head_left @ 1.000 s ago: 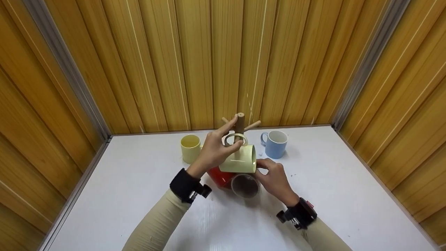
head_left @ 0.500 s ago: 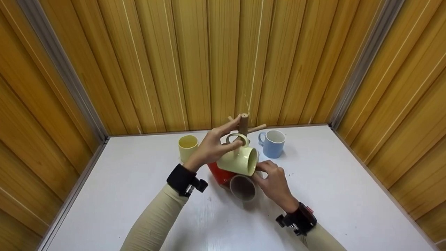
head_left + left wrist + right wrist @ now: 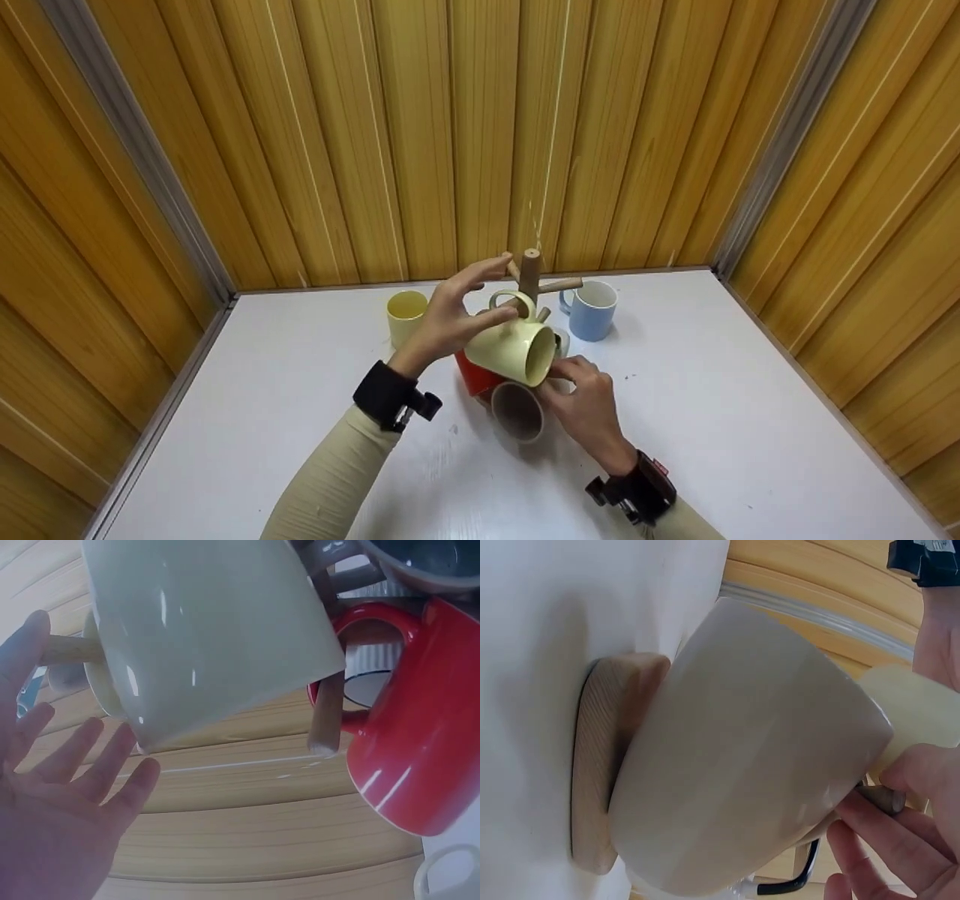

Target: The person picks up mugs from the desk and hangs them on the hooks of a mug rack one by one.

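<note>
A wooden mug tree [image 3: 529, 279] stands mid-table with several mugs hung on its pegs. A pale yellow-green mug [image 3: 501, 352] hangs sideways on a peg, its mouth facing front right. My left hand [image 3: 450, 319] is beside it with fingers spread; the thumb touches that peg's end [image 3: 69, 650]. My right hand [image 3: 586, 401] pinches a lower peg [image 3: 883, 799] between thumb and fingers. Close to those fingers hangs a greyish-white mug [image 3: 742, 750], its mouth facing the front. Behind it hangs a red mug [image 3: 420, 727], partly hidden in the head view.
A yellow mug [image 3: 406, 319] stands on the white table [image 3: 247, 420] at back left, partly behind my left hand. To the right at the back is a light blue mug [image 3: 592, 311]. Wood-patterned walls [image 3: 420, 150] enclose the table's back and sides.
The mug tree has turned: its right peg has swung forward and the pale mug's mouth faces more to the front. My left index finger has come away from the post's top. My right hand has lowered slightly.
</note>
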### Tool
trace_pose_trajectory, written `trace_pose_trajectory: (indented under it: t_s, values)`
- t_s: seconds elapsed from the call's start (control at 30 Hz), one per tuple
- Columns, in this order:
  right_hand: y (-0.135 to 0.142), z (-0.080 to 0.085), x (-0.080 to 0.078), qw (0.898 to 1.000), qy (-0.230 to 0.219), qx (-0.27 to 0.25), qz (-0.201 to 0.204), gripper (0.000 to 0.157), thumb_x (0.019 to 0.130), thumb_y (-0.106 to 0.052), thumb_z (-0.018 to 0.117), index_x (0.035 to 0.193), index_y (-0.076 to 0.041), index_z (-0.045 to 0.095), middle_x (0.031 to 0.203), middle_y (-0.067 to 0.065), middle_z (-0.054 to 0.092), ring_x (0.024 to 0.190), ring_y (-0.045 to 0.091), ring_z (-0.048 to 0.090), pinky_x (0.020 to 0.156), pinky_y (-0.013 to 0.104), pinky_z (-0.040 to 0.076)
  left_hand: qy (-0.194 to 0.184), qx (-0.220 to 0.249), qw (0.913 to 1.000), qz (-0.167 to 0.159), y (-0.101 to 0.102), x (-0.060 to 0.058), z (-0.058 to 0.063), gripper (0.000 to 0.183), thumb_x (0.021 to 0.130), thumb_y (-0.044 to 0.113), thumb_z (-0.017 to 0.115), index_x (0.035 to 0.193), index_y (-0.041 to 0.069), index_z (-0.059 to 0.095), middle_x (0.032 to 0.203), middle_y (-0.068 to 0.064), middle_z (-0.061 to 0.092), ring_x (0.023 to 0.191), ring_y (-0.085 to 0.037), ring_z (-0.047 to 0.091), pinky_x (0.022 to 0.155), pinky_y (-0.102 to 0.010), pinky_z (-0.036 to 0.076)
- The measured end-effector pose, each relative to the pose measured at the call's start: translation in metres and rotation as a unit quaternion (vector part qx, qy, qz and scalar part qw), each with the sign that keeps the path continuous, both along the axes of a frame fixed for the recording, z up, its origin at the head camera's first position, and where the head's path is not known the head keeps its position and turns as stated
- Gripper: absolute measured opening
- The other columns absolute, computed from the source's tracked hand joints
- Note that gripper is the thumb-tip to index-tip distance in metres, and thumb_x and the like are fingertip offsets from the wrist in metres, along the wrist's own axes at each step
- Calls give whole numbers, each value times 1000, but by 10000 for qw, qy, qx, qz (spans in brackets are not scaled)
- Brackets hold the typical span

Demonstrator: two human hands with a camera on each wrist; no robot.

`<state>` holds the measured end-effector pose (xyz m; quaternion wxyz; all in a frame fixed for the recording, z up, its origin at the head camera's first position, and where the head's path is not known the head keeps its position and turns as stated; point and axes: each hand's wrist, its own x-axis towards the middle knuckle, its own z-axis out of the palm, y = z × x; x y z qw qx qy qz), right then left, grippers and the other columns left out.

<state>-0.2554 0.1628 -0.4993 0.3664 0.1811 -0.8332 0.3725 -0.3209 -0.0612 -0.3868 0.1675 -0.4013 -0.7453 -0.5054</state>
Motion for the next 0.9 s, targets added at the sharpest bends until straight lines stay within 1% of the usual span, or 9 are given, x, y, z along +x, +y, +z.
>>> trace_pose_trajectory:
  t_s: [0.13,0.2,0.3,0.4,0.5,0.57,0.67,0.77,0.9]
  values:
    - [-5,0,2,9997,230,21,-30,17,72,-10,88,88,-10,80,82,1,72,76,20,67,63,41,52,218,127,9994,246,-4,-1,-3,60,84,21,86,137,6,62,134,-2,67,119,-18,63,99,-42,50]
    - [-8,-1,3,9995,316,30,-14,18,72,-10,89,87,-10,81,81,1,72,76,20,66,62,40,53,314,220,9987,334,-6,-2,-6,54,83,21,87,130,5,66,127,0,69,115,-21,64,95,-41,51]
    - [-10,0,5,9991,427,50,10,19,70,-9,89,88,-9,81,81,1,73,76,19,66,62,40,53,475,370,9973,429,-8,-2,-9,46,81,22,89,120,8,70,118,0,71,109,-26,65,90,-40,51]
    - [-13,0,5,9984,552,111,27,20,70,-10,89,88,-9,81,81,1,74,77,19,66,62,39,54,548,505,9959,509,-10,-2,-10,39,79,21,90,112,9,72,109,-3,73,102,-29,67,86,-43,50]
    - [-17,-1,5,9974,701,185,10,18,69,-11,89,85,-9,80,78,1,73,76,18,65,60,38,54,453,523,9956,634,-11,-1,-10,30,79,20,90,102,9,75,99,-2,75,95,-25,68,84,-42,50]
    - [-19,-1,6,9966,793,212,-26,16,69,-10,89,82,-9,80,77,2,71,76,17,64,60,37,55,341,434,9958,726,-12,1,-9,25,79,22,89,97,10,77,95,0,76,93,-20,68,83,-39,49]
    - [-22,0,8,9959,868,235,-87,15,68,-9,88,79,-8,78,75,3,69,75,17,63,59,36,55,192,310,9963,781,-11,4,-7,20,81,23,87,94,11,80,94,3,77,94,-17,68,85,-37,50]
    - [-24,1,10,9958,866,254,-140,13,68,-9,88,77,-8,78,75,4,68,74,17,63,59,36,55,42,277,9967,757,-10,6,-5,18,83,22,85,96,10,82,95,2,78,97,-16,69,88,-42,53]
    - [-27,2,13,9951,882,349,-292,13,69,-9,87,76,-8,77,75,5,67,72,18,63,58,37,54,-185,347,9973,627,-9,7,-5,17,86,20,82,97,8,82,98,-1,78,98,-17,70,92,-49,53]
